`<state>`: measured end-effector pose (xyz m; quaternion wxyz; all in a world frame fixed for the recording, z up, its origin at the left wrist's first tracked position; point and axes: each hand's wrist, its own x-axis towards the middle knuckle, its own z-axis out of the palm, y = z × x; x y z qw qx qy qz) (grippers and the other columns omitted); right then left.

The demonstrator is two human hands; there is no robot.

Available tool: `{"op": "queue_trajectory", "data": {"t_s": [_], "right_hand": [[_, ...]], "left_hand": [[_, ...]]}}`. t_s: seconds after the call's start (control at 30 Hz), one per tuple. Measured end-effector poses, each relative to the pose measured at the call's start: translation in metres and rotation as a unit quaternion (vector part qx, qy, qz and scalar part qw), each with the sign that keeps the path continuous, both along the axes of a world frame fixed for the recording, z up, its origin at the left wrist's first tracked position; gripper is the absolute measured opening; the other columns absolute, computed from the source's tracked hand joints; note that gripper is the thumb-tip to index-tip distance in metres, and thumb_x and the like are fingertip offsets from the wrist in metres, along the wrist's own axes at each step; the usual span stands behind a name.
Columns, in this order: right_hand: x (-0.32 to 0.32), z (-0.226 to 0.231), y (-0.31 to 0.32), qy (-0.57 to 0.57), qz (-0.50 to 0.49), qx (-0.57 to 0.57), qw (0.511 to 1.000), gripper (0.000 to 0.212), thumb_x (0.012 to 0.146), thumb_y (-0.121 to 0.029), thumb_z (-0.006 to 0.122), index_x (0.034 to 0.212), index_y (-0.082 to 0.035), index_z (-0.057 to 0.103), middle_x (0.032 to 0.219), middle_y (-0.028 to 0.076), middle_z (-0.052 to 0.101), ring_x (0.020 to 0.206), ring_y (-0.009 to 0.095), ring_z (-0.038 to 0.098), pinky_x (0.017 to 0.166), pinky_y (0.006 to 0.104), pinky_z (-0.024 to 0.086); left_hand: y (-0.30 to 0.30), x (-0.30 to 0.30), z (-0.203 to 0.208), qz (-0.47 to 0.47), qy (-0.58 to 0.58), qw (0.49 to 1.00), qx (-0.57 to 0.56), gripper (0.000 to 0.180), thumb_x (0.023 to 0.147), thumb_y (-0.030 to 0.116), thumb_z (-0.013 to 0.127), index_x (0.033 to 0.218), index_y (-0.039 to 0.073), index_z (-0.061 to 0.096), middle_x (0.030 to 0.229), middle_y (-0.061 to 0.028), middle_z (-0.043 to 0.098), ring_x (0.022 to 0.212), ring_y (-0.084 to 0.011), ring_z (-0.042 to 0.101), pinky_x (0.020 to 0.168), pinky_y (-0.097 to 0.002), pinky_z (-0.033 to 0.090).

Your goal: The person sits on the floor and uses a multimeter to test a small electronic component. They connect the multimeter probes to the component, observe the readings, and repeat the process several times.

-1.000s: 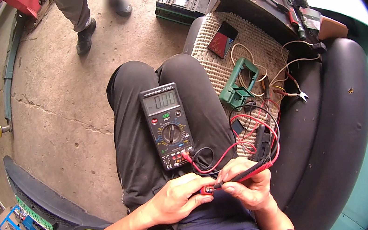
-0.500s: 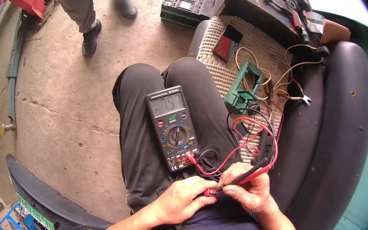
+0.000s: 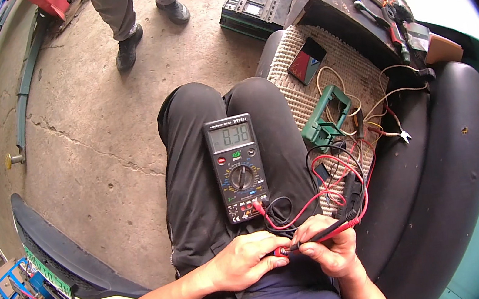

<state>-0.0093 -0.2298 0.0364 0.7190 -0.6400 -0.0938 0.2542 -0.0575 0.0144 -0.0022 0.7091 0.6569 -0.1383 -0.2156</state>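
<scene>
A black digital multimeter lies on my thighs, its display lit and its dial in the middle. Red and black test leads run from its lower sockets toward my right. In my right hand are the two test probes, black and red side by side, pinched between thumb and fingers. My left hand is closed on a small red cylindrical piece with a metallic end; its exact kind is too small to tell. The probe tips meet this piece, though my fingers partly hide the contact.
On the woven seat mat to my right are a green plastic holder, a dark red phone-like object and tangled wires with a fork terminal. Tools rest on the dark box beyond. Another person's shoes stand ahead.
The multimeter's displayed reading has changed. The whole scene has shifted slightly rightward in view; both hands keep their grip, and the other person's feet remain ahead.
</scene>
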Motion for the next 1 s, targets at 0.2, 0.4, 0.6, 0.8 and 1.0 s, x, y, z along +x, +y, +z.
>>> {"op": "queue_trajectory", "data": {"t_s": [0.2,0.4,0.6,0.8,1.0], "right_hand": [[-0.0005,-0.0001,0.0000,0.009,0.000,0.001,1.000,0.017,0.095,0.005,0.084,0.109,0.004,0.075,0.102,0.017,0.077,0.095,0.029,0.076,0.087,0.0418,0.061],[-0.0002,-0.0008,0.0006,0.003,0.002,0.001,1.000,0.016,0.095,0.005,0.084,0.108,0.004,0.075,0.101,0.017,0.077,0.094,0.029,0.076,0.087,0.0418,0.061],[0.0018,0.0012,0.0014,0.003,0.004,-0.005,1.000,0.015,0.094,0.004,0.084,0.107,0.004,0.076,0.100,0.017,0.077,0.094,0.029,0.076,0.087,0.0416,0.061],[0.0012,0.0005,0.0012,0.006,0.002,-0.004,1.000,0.015,0.094,0.004,0.084,0.107,0.004,0.076,0.100,0.017,0.077,0.094,0.029,0.076,0.087,0.0417,0.061],[-0.0004,-0.0022,-0.0026,0.005,-0.018,0.001,1.000,0.016,0.094,0.004,0.082,0.109,0.004,0.076,0.102,0.017,0.078,0.095,0.029,0.077,0.089,0.0417,0.061]], "left_hand": [[0.0001,0.0003,0.0003,0.000,-0.001,1.000,0.003,0.039,0.100,0.013,0.085,0.135,0.000,0.073,0.106,-0.0157,0.077,0.095,-0.0325,0.076,0.085,-0.0423,0.060],[0.0009,0.0007,0.0001,-0.001,-0.004,1.000,0.004,0.039,0.100,0.013,0.085,0.135,0.000,0.073,0.106,-0.0158,0.077,0.095,-0.0324,0.076,0.085,-0.0423,0.060],[0.0010,0.0011,0.0004,0.000,-0.006,1.000,0.006,0.039,0.100,0.013,0.085,0.134,0.000,0.073,0.106,-0.0158,0.077,0.095,-0.0323,0.076,0.085,-0.0420,0.060],[0.0005,0.0005,-0.0002,0.000,-0.004,1.000,0.011,0.038,0.101,0.014,0.085,0.134,0.000,0.073,0.106,-0.0156,0.077,0.095,-0.0323,0.076,0.085,-0.0420,0.060],[0.0015,0.0042,0.0077,0.001,0.027,1.000,0.012,0.037,0.100,0.015,0.085,0.133,0.001,0.075,0.108,-0.0150,0.078,0.098,-0.0311,0.077,0.086,-0.0421,0.060]]}}
